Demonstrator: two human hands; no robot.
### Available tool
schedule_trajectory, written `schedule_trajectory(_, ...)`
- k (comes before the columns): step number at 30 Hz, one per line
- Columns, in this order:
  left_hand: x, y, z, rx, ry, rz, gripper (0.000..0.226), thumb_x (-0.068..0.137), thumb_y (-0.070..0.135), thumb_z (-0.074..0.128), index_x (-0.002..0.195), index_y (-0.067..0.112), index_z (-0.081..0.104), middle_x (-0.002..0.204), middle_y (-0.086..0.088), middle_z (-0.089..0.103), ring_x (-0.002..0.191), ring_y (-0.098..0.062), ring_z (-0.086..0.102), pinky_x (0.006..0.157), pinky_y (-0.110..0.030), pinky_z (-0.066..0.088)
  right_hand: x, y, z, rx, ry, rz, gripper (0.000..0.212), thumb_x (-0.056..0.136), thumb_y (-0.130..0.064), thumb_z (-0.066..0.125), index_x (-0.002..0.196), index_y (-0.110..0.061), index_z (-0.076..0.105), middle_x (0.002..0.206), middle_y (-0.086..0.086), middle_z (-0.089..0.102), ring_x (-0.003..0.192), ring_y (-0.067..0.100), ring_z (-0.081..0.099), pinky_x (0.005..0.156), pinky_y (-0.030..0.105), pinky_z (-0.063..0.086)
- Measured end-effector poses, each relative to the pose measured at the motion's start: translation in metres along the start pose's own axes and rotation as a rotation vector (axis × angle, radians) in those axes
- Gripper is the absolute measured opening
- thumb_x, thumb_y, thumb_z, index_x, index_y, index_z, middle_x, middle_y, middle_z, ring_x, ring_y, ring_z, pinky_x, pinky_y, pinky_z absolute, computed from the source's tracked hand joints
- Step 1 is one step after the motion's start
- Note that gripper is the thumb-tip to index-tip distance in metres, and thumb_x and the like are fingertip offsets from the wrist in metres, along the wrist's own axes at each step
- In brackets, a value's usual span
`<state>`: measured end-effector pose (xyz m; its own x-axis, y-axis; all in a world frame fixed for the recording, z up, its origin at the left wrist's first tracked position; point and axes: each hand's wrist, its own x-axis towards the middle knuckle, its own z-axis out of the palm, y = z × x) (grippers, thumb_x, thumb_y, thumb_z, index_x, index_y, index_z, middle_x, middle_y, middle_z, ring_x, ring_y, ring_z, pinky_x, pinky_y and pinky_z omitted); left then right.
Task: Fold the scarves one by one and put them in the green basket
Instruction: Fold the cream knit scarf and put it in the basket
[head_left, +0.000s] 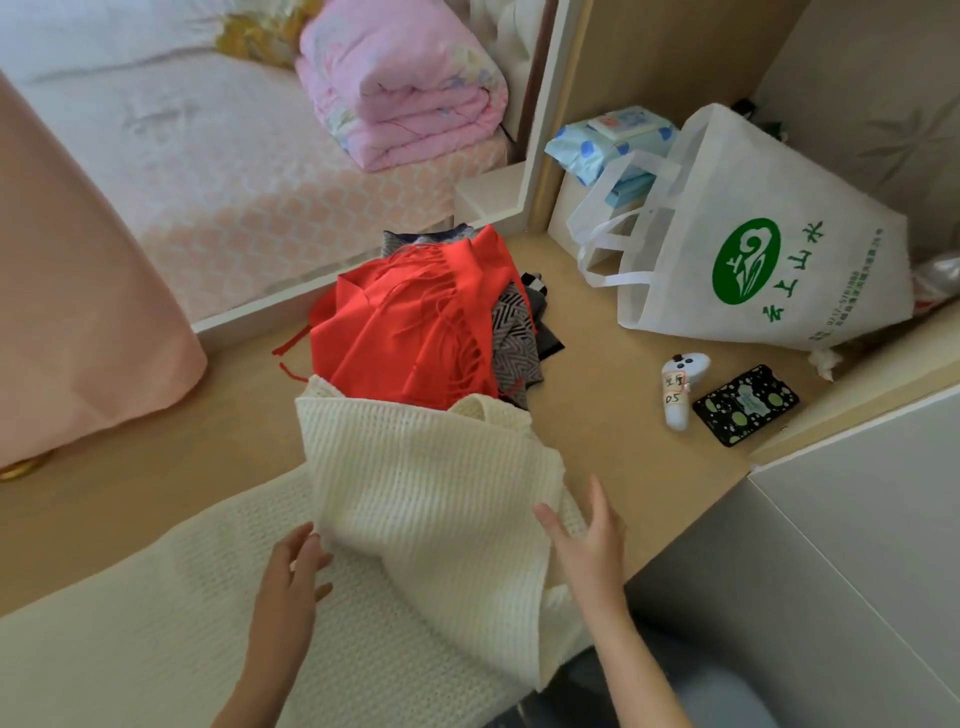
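A cream knitted scarf (415, 493) lies spread over the wooden floor in front of me, one end folded back over the rest. My left hand (296, 566) rests flat on its lower layer at the fold's left edge, fingers apart. On the right edge of the folded part lies my right hand (587, 535), fingers spread too. Behind the cream scarf sits a pile with a red fringed scarf (410, 322) on top and a grey zigzag scarf (514, 338) beside darker ones. No green basket is in view.
A white tote bag (753, 244) with a green logo leans at the right. A white controller (680, 389) and a black patterned case (745, 405) lie near it. A bed with a pink quilt (400, 88) stands behind, a pink cloth (78, 312) at left, a grey panel (831, 571) at right.
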<state>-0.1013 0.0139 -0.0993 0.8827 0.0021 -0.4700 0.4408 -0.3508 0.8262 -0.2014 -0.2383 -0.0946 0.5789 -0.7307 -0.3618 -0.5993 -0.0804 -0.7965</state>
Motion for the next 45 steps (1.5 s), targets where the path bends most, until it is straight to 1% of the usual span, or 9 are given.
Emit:
schedule_trajectory(3,-0.003,0.012,0.013,-0.047,-0.044,-0.017,0.037,0.102,0.026,0.04,0.135,0.011,0.047,0.125,-0.004,0.053,0.104,-0.022,0.058,0.081,-0.037,0.05,0.031,-0.009,0.02,0.053,-0.031,0.032,0.097,0.077,-0.04,0.075,0.151,-0.017,0.018,0.146,0.007,0.035,0.137,0.022,0.029,0.111,0.042,0.031)
schedule_trajectory(10,-0.011,0.02,0.005,-0.161,-0.105,-0.11,0.038,0.101,0.03,0.042,0.135,0.013,0.047,0.132,-0.006,0.053,0.111,-0.021,0.056,0.08,-0.035,0.05,0.002,-0.037,0.027,-0.097,0.219,-0.456,0.009,0.082,-0.02,0.072,0.087,-0.019,0.065,0.105,-0.015,0.06,0.12,0.014,0.045,0.098,0.026,0.037)
schedule_trajectory(18,-0.029,0.037,-0.01,-0.283,-0.298,-0.238,0.039,0.084,0.062,0.055,0.104,0.029,0.066,0.1,0.005,0.073,0.096,-0.015,0.067,0.083,-0.035,0.051,-0.121,-0.007,0.085,-0.036,-0.733,-0.362,0.014,0.078,-0.053,0.067,0.084,-0.06,0.056,0.115,-0.035,0.06,0.119,-0.013,0.048,0.103,0.02,0.04)
schedule_trajectory(25,-0.029,0.001,-0.013,0.024,0.053,0.012,0.032,0.097,0.027,0.053,0.125,0.012,0.056,0.114,0.001,0.064,0.111,-0.022,0.059,0.087,-0.03,0.043,-0.101,-0.033,0.077,-0.041,-0.579,-0.414,0.013,0.09,-0.027,0.063,0.1,-0.034,0.069,0.105,-0.024,0.067,0.103,-0.002,0.06,0.093,0.026,0.047)
schedule_trajectory(32,-0.059,-0.012,-0.052,0.049,0.09,0.135,0.019,0.094,0.035,0.054,0.105,0.024,0.065,0.095,0.011,0.071,0.089,-0.004,0.064,0.083,-0.028,0.049,-0.034,-0.122,0.139,-0.608,-0.874,-0.956,0.078,0.089,-0.018,0.064,0.149,-0.035,0.018,0.159,-0.016,-0.001,0.145,0.004,-0.011,0.117,0.027,-0.005)
schedule_trajectory(36,-0.082,-0.017,-0.089,0.045,0.125,0.186,0.028,0.094,0.018,0.058,0.075,0.038,0.06,0.059,0.018,0.059,0.053,0.003,0.051,0.055,-0.012,0.036,-0.04,-0.136,0.201,-0.882,-1.063,-1.232,0.049,0.085,-0.03,0.067,0.132,-0.022,0.052,0.159,-0.007,0.009,0.144,0.009,-0.015,0.117,0.031,-0.012)
schedule_trajectory(40,-0.098,-0.03,-0.135,-0.034,0.265,0.113,0.047,0.094,0.016,0.058,0.079,0.06,0.055,0.059,0.019,0.061,0.052,0.004,0.054,0.055,-0.01,0.037,-0.061,-0.146,0.237,-0.861,-0.96,-1.319,0.029,0.074,-0.047,0.074,0.083,-0.023,0.061,0.093,-0.004,0.066,0.108,0.012,0.056,0.119,0.032,0.002)
schedule_trajectory(43,-0.11,-0.04,-0.176,-0.095,0.44,0.091,0.037,0.091,0.032,0.062,0.077,0.065,0.054,0.065,0.023,0.064,0.062,0.006,0.058,0.058,-0.008,0.04,-0.075,-0.16,0.252,-0.681,-0.845,-1.286,0.042,0.066,-0.055,0.077,0.069,-0.025,0.048,0.068,-0.01,0.048,0.07,0.012,0.048,0.093,0.032,0.04)
schedule_trajectory(45,-0.119,-0.048,-0.203,-0.16,0.544,0.095,0.006,0.077,0.053,0.057,0.079,0.058,0.059,0.067,0.016,0.064,0.061,0.0,0.057,0.056,-0.01,0.038,-0.091,-0.172,0.265,-0.602,-0.839,-1.261,0.039,0.065,-0.052,0.076,0.069,-0.022,0.052,0.075,-0.006,0.05,0.073,0.013,0.044,0.065,0.029,0.036)
